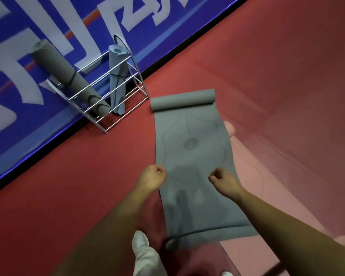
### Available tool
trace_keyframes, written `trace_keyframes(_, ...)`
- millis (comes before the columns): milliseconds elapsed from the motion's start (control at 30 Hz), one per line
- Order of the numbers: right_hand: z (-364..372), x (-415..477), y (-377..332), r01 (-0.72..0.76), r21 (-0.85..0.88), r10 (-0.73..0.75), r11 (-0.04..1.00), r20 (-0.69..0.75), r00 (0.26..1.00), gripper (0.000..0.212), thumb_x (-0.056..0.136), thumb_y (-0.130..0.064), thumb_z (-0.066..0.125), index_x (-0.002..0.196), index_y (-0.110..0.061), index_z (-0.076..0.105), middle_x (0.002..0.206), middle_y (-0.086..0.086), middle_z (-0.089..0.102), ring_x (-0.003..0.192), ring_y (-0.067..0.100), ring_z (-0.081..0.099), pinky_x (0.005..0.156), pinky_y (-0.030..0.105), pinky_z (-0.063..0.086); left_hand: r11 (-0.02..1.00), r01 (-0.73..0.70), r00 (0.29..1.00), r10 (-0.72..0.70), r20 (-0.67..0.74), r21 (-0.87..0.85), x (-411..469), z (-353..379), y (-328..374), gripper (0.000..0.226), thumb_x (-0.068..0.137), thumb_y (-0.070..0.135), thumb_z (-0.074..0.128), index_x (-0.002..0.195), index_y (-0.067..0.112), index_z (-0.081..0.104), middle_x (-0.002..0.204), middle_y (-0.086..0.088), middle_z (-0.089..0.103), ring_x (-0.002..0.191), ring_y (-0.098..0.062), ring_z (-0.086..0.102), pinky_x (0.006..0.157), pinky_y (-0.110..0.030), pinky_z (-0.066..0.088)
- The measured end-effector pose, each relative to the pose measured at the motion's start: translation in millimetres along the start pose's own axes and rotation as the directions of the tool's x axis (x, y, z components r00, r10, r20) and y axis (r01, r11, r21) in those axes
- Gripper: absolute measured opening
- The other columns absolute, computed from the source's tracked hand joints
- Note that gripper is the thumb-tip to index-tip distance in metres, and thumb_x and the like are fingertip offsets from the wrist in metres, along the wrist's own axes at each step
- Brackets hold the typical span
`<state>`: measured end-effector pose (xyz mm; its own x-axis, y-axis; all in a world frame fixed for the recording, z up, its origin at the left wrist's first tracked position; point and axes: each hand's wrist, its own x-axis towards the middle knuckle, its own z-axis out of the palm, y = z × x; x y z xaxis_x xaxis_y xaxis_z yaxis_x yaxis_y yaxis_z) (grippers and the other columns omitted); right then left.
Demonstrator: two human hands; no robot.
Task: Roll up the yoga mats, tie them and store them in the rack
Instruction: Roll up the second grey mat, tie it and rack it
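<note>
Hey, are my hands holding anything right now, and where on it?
Nothing visible: the left hand and right hand are curled into empty fists over the grey mat.

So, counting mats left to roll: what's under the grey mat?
A pink mat shows from under the grey mat along its right side and near end. How far it runs underneath is covered.

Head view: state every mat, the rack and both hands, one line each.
grey mat: far end rolled, rest flat on the floor.
pink mat: flat, partly under the grey mat.
rack: standing, holding two rolls.
dark grey roll: rolled, banded, leaning in the rack.
blue roll: rolled, tied, upright in the rack.
left hand: fingers curled, nothing seen in it.
right hand: fingers curled, nothing seen in it.
</note>
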<state>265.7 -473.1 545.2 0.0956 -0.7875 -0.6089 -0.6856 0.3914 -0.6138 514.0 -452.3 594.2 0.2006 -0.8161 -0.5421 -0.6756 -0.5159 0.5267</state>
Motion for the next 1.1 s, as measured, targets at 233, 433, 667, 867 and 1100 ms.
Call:
trace_keyframes(233,59,35,101,-0.006,-0.074,0.013,0.997,0.086,0.996,0.018,0.092,-0.027,0.057,0.103,-0.012,0.062,0.091,0.001,0.064,0.091,0.023,0.061,0.075,0.028,0.041,0.997,0.058,0.997,-0.060,0.040,0.050,-2,93,-71,0.019,0.090,0.011,0.053,0.072,0.013,0.059,0.066,-0.001,0.059,0.060,-0.016,0.050,0.060,-0.027,0.038)
trace_keyframes(433,159,104,212,-0.004,-0.118,0.018,0.993,0.117,0.993,0.034,0.093,-0.028,0.058,0.121,-0.010,0.060,0.108,0.006,0.065,0.100,0.023,0.061,0.086,0.029,0.047,0.979,0.070,0.993,-0.087,0.082,0.190,65,213,-176,0.021,0.093,0.018,0.050,0.092,0.007,0.068,0.091,-0.011,0.069,0.086,-0.026,0.063,0.072,-0.029,0.046)
trace_keyframes(667,288,168,393,-0.028,-0.352,0.114,0.936,0.226,0.967,0.073,0.088,-0.041,0.068,0.148,-0.012,0.038,0.148,0.013,0.045,0.133,0.030,0.047,0.110,0.037,0.038,0.961,0.072,0.950,-0.147,0.275,0.267,121,388,-321,0.025,0.083,0.020,0.068,0.108,0.022,0.066,0.117,-0.006,0.067,0.104,-0.024,0.063,0.087,-0.028,0.047)
trace_keyframes(867,340,181,479,0.114,-0.725,0.058,0.679,0.208,0.976,0.052,0.081,-0.047,0.068,0.126,-0.023,0.058,0.126,0.005,0.064,0.118,0.026,0.057,0.098,0.035,0.037,0.857,-0.072,0.836,-0.227,0.499,0.510,131,476,-393,0.100,0.082,0.045,0.073,0.157,0.015,0.014,0.162,-0.008,0.020,0.148,-0.022,0.024,0.118,-0.032,0.022)
trace_keyframes(1100,319,115,470,0.293,-0.337,-0.248,0.895,0.172,0.953,0.037,0.076,-0.022,0.081,0.073,-0.029,0.044,0.071,-0.015,0.051,0.077,0.020,0.057,0.079,0.038,0.042,0.887,-0.230,0.941,0.097,0.325,0.401,86,466,-384,0.031,0.096,0.020,0.056,0.126,0.011,0.058,0.129,-0.012,0.058,0.119,-0.029,0.054,0.100,-0.032,0.037)
